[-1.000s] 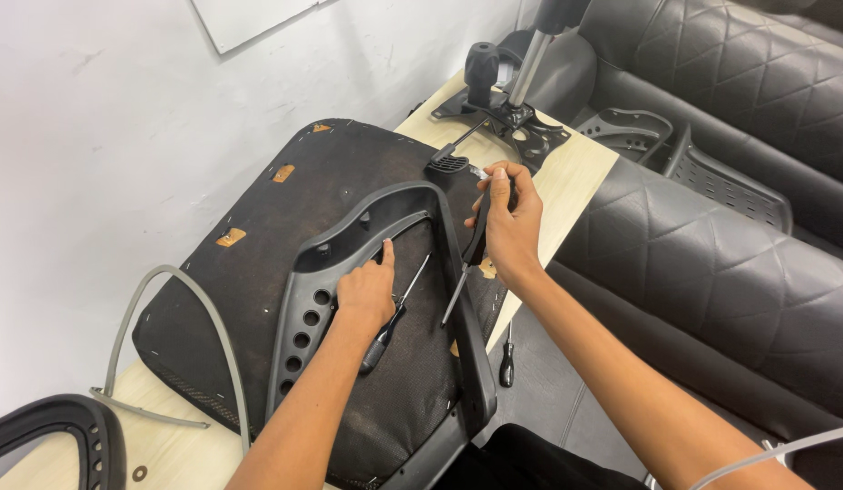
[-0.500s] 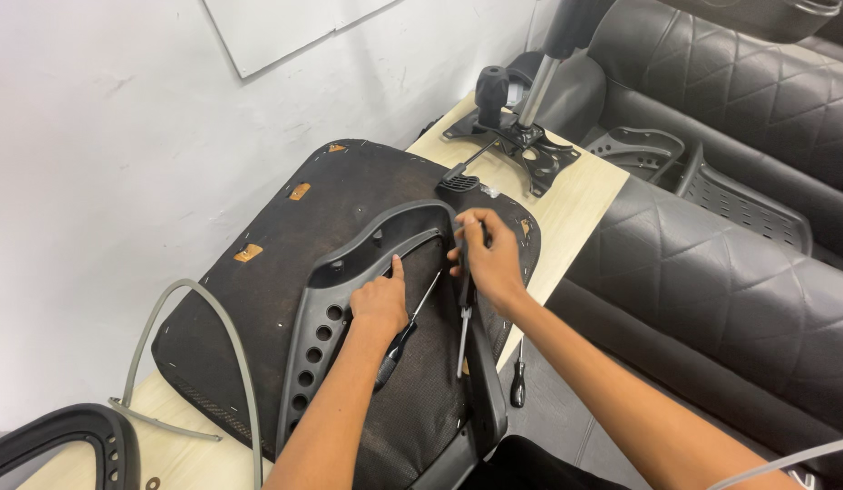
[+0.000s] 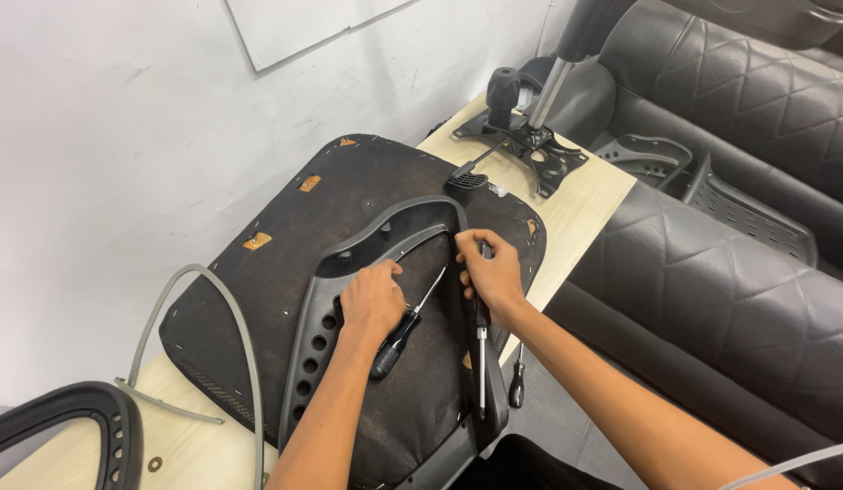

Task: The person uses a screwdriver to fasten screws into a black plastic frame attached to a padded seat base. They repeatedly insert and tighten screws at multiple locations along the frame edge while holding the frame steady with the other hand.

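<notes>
While the left hand (image 3: 371, 299) lies with its fingers curled over the inner edge of the grey plastic frame (image 3: 317, 318), gripping nothing else, a black-handled screwdriver (image 3: 405, 325) lies just beside it on the seat. Just right of that hand, the right hand (image 3: 490, 272) is closed around the frame's black right-hand bar and the top of a second screwdriver (image 3: 481, 363), whose shaft points down along the bar.

Both hands work on the upturned seat pan (image 3: 258, 299) — dark fabric, with small orange tabs along its far edge — which fills most of a pale wooden table (image 3: 584, 195). Beyond the seat pan stands a black chair mechanism (image 3: 530, 136) with a chrome column. Left of the seat pan a grey bent tube (image 3: 204, 281) curves over the table, and a black armrest loop (image 3: 77, 422) sits at the near left corner. A third screwdriver (image 3: 517, 381) hangs by the table's right edge.

Behind the seat pan rises a white wall with a pale rectangular board (image 3: 303, 27); right of the table lie quilted black leather cushions (image 3: 711, 299).
</notes>
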